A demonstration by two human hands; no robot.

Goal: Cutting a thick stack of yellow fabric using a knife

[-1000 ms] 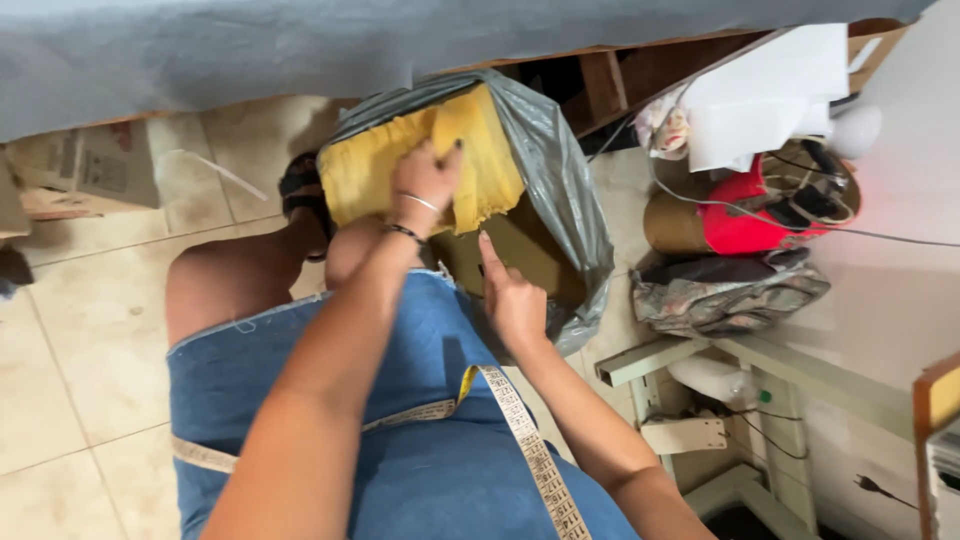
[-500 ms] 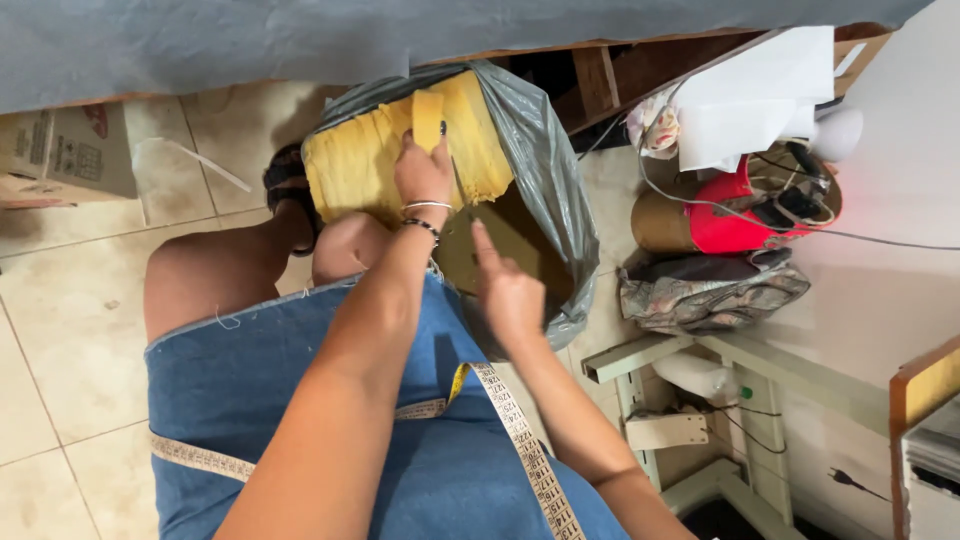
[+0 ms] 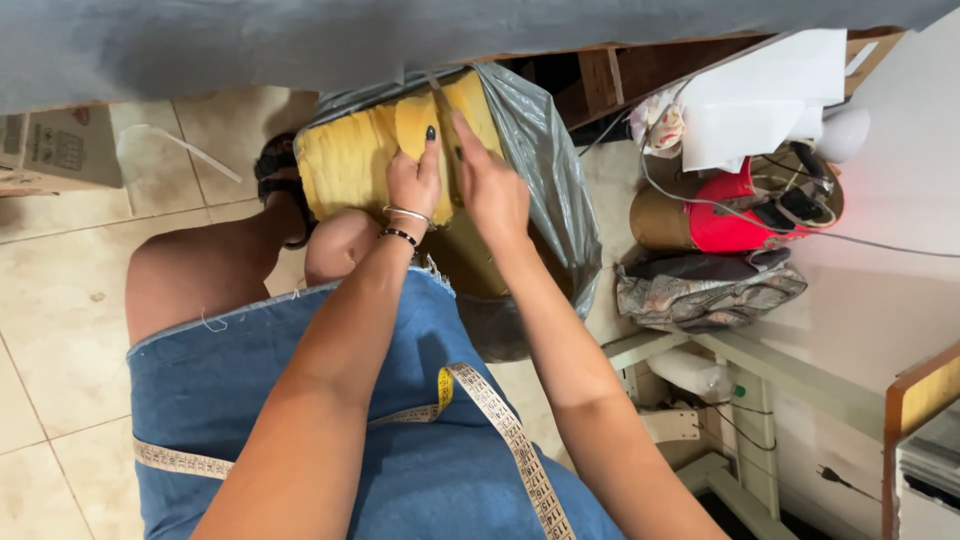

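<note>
Inside the grey plastic bag [image 3: 545, 170] on the floor, I have my left hand [image 3: 413, 180] pinching a flap of the yellow ribbed fabric [image 3: 345, 165], my right hand [image 3: 492, 185] gripping beside it; best grip low, near the bag's rim, keeping layers together.

The floor [image 3: 60, 300] is laid with glossy beige tiles and thin grout lines. A cardboard box [image 3: 55, 150] is set at the left edge. A white table frame [image 3: 740, 400] is positioned at the right, with a wooden structure [image 3: 620, 75] behind
</note>
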